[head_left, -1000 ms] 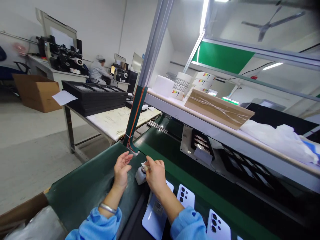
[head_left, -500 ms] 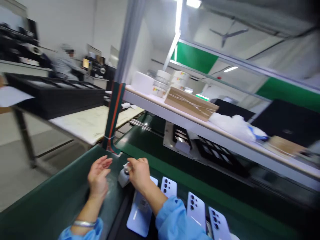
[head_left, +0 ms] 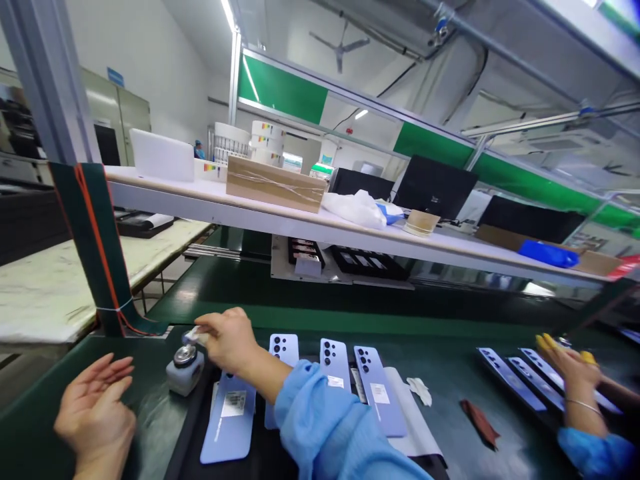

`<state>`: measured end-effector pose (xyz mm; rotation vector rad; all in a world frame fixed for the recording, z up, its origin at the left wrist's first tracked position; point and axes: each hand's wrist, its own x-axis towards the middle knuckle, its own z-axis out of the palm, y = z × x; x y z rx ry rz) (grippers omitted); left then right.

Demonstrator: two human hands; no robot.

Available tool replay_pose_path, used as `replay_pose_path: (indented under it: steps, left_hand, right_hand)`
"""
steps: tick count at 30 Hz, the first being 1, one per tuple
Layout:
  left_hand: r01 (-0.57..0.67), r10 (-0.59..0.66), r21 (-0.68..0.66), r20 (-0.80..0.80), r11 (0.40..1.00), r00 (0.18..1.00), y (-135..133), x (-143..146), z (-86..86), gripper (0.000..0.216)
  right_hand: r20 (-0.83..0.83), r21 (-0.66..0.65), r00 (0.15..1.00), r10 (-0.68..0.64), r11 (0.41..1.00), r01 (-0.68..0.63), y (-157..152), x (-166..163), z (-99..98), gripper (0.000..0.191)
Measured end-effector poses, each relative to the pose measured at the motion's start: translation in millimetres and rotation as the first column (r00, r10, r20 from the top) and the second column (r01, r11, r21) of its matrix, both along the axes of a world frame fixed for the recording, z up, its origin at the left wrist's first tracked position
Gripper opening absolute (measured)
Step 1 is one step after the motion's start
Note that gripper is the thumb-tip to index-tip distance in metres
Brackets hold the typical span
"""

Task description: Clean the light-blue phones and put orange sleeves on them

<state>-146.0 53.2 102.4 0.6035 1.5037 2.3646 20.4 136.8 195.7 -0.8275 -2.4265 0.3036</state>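
My right hand pinches a small white wipe just above a pump-top dispenser bottle with a metal cap. To the left of the bottle my left hand is held palm up, fingers apart, with nothing in it. Under my right forearm lies a light blue phone back with a white label, on a black mat. Beside it lie more such phones, among them one phone partly behind my sleeve, a second phone and a third phone.
A crumpled white wipe and a brown cloth lie on the green bench. At the right, a co-worker's hand with yellow finger cots is over several phones. A shelf crosses above; a post stands left.
The view has swung right, bringing the co-worker's hand and more phones into sight. My right hand stays by the bottle with the wipe, now slightly above its cap. My left hand remains open.
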Motion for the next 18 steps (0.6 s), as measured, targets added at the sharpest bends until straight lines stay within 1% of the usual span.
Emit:
replay_pose_path:
  steps: [2, 3, 4, 6, 7, 8, 9, 10, 11, 12, 13, 15, 16, 18]
  left_hand:
    - [-0.054, 0.053, -0.011, -0.052, 0.998, 0.997, -2.2, 0.7, -2.1, 0.038]
    - [-0.054, 0.051, -0.023, -0.085, 0.998, 0.995, -4.9, 2.5, -3.8, 0.04]
    - [-0.027, 0.02, -0.055, -0.12, 0.998, 0.993, -8.8, 5.8, -5.7, 0.042]
    - [0.087, -0.121, -0.181, -0.188, 0.98, 0.975, -19.8, 17.6, -10.2, 0.041]
    - [0.162, -0.225, -0.277, -0.215, 0.947, 0.95, -26.4, 26.2, -12.3, 0.041]
    - [0.233, -0.34, -0.386, -0.238, 0.892, 0.91, -33.3, 36.3, -14.1, 0.042]
    - [0.275, -0.452, -0.506, -0.27, 0.818, 0.85, -40.0, 47.7, -15.2, 0.045]
    - [0.273, -0.548, -0.621, -0.306, 0.735, 0.778, -46.2, 59.7, -15.4, 0.05]
    - [0.232, -0.621, -0.714, -0.346, 0.661, 0.703, -51.4, 71.9, -14.8, 0.056]
    - [0.161, -0.671, -0.782, -0.387, 0.603, 0.633, -55.3, 83.5, -13.5, 0.062]
    - [0.081, -0.703, -0.821, -0.426, 0.565, 0.569, -57.9, 93.8, -11.8, 0.068]
    - [-0.043, -0.728, -0.844, -0.486, 0.535, 0.484, -58.6, 108.5, -8.5, 0.074]
    - [-0.078, -0.732, -0.843, -0.505, 0.533, 0.458, -57.1, 112.5, -7.7, 0.076]
    - [-0.099, -0.721, -0.822, -0.543, 0.56, 0.43, -51.6, 114.3, -8.2, 0.077]
  right_hand:
    - [-0.182, -0.1, 0.982, -0.052, 0.994, 0.034, -10.0, 38.7, 6.8, 0.029]
    - [-0.26, -0.141, 0.963, -0.075, 0.989, 0.039, -16.4, 62.1, 6.2, 0.026]
    - [-0.323, -0.18, 0.941, -0.105, 0.982, 0.048, -23.3, 86.8, 2.5, 0.024]
    - [-0.416, -0.267, 0.892, -0.179, 0.961, 0.068, -36.7, 135.8, -13.1, 0.021]
    - [-0.434, -0.311, 0.877, -0.208, 0.948, 0.071, -42.4, 157.9, -23.8, 0.021]
    - [-0.45, -0.359, 0.86, -0.238, 0.931, 0.07, -47.4, 177.2, -35.1, 0.022]
    - [-0.464, -0.408, 0.843, -0.273, 0.91, 0.07, -51.5, 193.2, -46.2, 0.024]
    - [-0.475, -0.452, 0.824, -0.308, 0.889, 0.071, -54.8, 205.6, -56.1, 0.025]
    - [-0.489, -0.488, 0.802, -0.343, 0.87, 0.075, -57.3, 214.5, -64.2, 0.026]
    - [-0.502, -0.513, 0.78, -0.374, 0.855, 0.079, -59.1, 220.4, -70.2, 0.027]
    - [-0.515, -0.528, 0.761, -0.396, 0.845, 0.082, -60.3, 223.6, -74.1, 0.027]
    - [-0.536, -0.532, 0.741, -0.405, 0.843, 0.077, -61.7, 224.9, -77.1, 0.027]
    - [-0.544, -0.528, 0.739, -0.398, 0.847, 0.068, -62.1, 224.1, -77.1, 0.027]
    - [-0.551, -0.516, 0.746, -0.374, 0.855, 0.048, -62.9, 222.2, -76.5, 0.028]
